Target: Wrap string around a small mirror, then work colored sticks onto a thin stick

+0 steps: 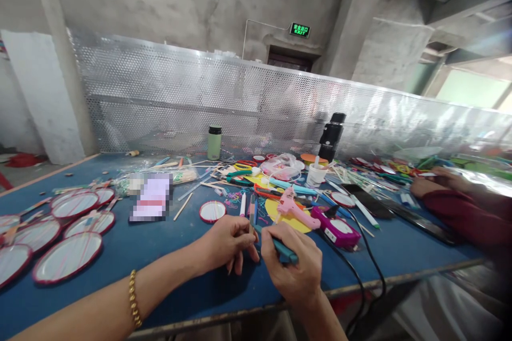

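Note:
My left hand is closed in a pinch on a thin flat wooden stick, held upright above the blue table. Close beside it, my right hand wraps round a teal pen-like tool. Its tip points at the stick; whether the two touch I cannot tell. Just beyond the hands lie a white pen with a pink end and a round white disc with a red rim. A pink glue gun rests on a yellow disc past my right hand.
Several red-rimmed discs cover the left side, near a phone. A purple box with black cables sits at right. Behind stand a green bottle, a black flask and a white cup. Another person's sleeve is far right.

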`<state>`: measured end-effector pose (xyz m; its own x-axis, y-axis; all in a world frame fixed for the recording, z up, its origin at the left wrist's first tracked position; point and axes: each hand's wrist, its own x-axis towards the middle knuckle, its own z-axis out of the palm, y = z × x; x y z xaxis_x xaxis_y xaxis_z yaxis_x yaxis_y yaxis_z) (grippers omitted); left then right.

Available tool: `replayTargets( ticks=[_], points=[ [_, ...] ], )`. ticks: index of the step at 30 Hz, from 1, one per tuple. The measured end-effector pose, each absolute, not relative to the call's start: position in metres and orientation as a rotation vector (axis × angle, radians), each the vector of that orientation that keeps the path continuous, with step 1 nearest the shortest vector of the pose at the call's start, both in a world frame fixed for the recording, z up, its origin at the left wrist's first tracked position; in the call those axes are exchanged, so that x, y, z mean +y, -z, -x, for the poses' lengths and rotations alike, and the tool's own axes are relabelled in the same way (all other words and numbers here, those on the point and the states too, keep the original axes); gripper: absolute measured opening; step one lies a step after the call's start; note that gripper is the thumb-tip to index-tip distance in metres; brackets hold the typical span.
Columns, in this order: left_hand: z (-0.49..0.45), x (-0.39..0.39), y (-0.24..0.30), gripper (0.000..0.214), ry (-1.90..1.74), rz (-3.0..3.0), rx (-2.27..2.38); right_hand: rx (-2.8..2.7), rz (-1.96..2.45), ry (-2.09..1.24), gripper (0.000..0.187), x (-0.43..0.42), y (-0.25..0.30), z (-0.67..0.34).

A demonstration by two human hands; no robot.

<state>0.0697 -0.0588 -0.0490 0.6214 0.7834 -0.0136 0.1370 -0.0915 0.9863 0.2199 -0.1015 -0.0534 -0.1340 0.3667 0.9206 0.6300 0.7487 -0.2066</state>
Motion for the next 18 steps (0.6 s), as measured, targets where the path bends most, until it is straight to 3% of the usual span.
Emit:
replayTargets(
  ticks=[18],
  points=[
    [-0.0687,-0.0566,0.0509,0.025,-0.647,-1.561,0.758,-1.72,0.805,0.322,0.012,-0.1023,0.0521,-0.2203]
  ],
)
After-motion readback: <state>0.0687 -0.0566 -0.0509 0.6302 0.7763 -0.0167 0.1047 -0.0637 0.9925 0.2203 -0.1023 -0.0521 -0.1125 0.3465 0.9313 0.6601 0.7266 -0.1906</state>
